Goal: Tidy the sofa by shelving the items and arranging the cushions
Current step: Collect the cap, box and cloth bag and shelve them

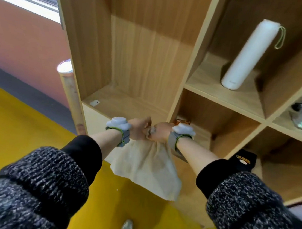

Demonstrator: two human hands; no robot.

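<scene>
The person is gripping a cream cloth [146, 169] with both hands, left hand [138, 128] and right hand [160, 132] touching, fingers curled round its gathered top. It is hanging before the wooden shelf [179, 96], near a white bottle [248, 55] standing upper right.

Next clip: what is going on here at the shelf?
A person stands at a wooden shelf unit, both hands close together. The left hand and the right hand grip the bunched top of a beige cloth, which hangs down in front of the unit, not yet in any compartment. A white bottle stands in the upper right compartment, and a black cap lies in a lower one.
</scene>
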